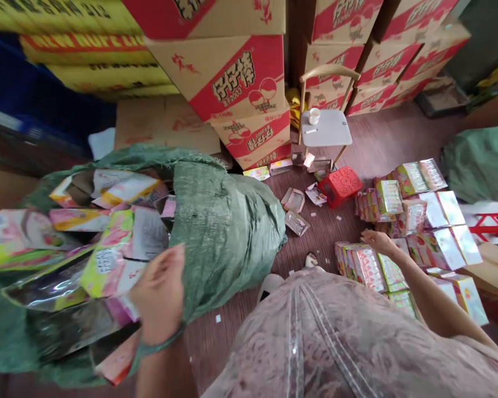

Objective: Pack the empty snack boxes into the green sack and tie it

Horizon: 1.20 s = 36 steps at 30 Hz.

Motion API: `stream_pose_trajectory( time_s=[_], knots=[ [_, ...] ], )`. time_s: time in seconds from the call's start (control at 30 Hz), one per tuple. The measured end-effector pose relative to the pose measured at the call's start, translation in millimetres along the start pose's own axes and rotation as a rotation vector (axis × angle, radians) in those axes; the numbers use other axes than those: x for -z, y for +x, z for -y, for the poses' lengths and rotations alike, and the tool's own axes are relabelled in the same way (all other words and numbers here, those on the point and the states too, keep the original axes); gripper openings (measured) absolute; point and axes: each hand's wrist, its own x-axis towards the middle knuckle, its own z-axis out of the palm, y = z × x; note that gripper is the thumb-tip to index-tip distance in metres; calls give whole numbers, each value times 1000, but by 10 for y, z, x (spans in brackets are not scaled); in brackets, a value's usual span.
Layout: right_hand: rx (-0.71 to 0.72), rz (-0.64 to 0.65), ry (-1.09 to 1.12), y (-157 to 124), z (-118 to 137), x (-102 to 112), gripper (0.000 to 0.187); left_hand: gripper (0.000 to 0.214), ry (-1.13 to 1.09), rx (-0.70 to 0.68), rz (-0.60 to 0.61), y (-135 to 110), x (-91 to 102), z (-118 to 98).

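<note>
The pink and green box is in the open mouth of the green sack, among other bent boxes. Its long side runs on a slant across the mouth, from the far part by the sack's body down to the near left part. Your left hand is over the sack's mouth, just to the right of that box, so the box lies left of your fingers and a bit farther off. This hand is much nearer to it than your right one. Your left fingers are blurry and curled, and I can't tell if they hold anything. Your right hand is well to the right of the sack, at the piled packs; I can't tell if it is gripping one. The red stool is right of the sack, past those packs. Behind the sack are tall cartons, and behind it to the right is a chair with a cup on it.
</note>
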Motion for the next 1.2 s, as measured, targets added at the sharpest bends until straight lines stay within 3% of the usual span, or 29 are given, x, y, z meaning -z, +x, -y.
stream_pose_trajectory(
  time_s=[0.1, 0.2, 0.37, 0.53, 0.73, 0.97, 1.07, 1.2],
  knots=[
    [-36, 62, -40, 53, -298, -87, 30, 55, -70, 57, 269, -239, -684, -252],
    [-4, 108, -97, 371, -307, -50, 32, 55, -109, 136, 500, -444, -1316, -305],
    [111, 182, -196, 1126, -5, 164, 37, 50, -64, 210, 814, -530, -2190, 24],
    [94, 290, -278, 1978, 272, 227, 36, 30, 173, 235, 953, -290, -2890, 325],
    [70, 373, -250, 3081, 504, 164, 30, 23, 292, 325, 943, 25, -3371, 444],
    [74, 265, -93, 4299, 687, 168, 45, 20, 451, 438, 790, 357, -3846, 388],
    [-12, 178, 9, 4940, 625, 80, 51, 31, 556, 413, 649, 683, -4191, 347],
    [-119, 53, 133, 5879, 472, -124, 64, 46, 614, 279, 521, 1378, -4824, 438]
  ],
)
